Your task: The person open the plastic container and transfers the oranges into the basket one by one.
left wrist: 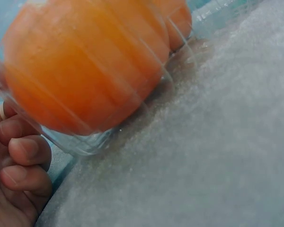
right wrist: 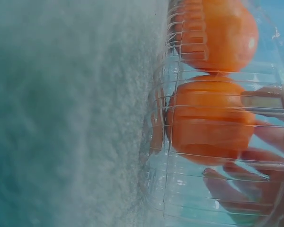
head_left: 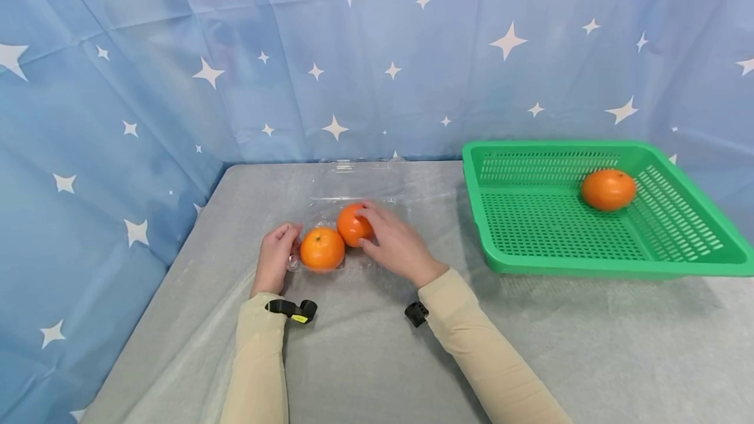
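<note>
Two oranges sit side by side in a clear plastic clamshell box (head_left: 359, 183), its lid folded open toward the back. My left hand (head_left: 275, 255) pinches the box's left edge beside the nearer orange (head_left: 322, 249). In the left wrist view, curled fingers (left wrist: 28, 151) show at the box wall. My right hand (head_left: 402, 244) reaches into the box and grips the other orange (head_left: 351, 224) between thumb and fingers. Through the clear wall in the right wrist view, fingers (right wrist: 270, 137) lie around that orange (right wrist: 208, 123), which touches its neighbour (right wrist: 222, 35).
To the right stands a green perforated basket (head_left: 548, 221) with one orange (head_left: 609, 190) toward its back right. A grey cloth (head_left: 365, 358) covers the table. Behind and to the left hangs a blue curtain (head_left: 365, 38) with white stars.
</note>
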{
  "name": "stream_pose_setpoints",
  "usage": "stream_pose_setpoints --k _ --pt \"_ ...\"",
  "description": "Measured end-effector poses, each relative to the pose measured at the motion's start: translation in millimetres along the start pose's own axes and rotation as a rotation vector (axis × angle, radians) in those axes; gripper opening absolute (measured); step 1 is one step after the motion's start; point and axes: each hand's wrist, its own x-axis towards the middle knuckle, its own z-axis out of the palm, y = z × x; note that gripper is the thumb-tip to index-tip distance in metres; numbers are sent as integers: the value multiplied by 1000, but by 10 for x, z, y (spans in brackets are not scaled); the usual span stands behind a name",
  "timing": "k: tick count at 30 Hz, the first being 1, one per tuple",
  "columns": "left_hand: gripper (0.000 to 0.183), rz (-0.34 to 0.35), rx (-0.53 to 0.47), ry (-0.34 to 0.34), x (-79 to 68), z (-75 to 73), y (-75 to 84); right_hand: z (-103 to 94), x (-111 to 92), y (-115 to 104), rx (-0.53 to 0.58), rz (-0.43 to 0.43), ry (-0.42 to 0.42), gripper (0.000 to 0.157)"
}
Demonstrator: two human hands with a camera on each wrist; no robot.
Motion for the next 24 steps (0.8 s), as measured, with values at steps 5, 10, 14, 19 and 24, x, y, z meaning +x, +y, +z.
stream_pose_setpoints --k 5,10,14,19,24 --pt "41 18 -2 -8 26 -4 -39 2 2 5 19 -8 -8 48" --pt "42 16 -1 -7 22 -4 -50 9 3 4 28 -10 -8 44" --pt "41 13 -5 -5 22 -3 -47 11 8 -2 36 -15 12 40" --pt "41 19 -8 -4 20 -5 -43 9 8 -12 38 -22 44 36" --pt "42 12 -21 -17 27 -10 -49 8 6 -10 12 -38 73 35"
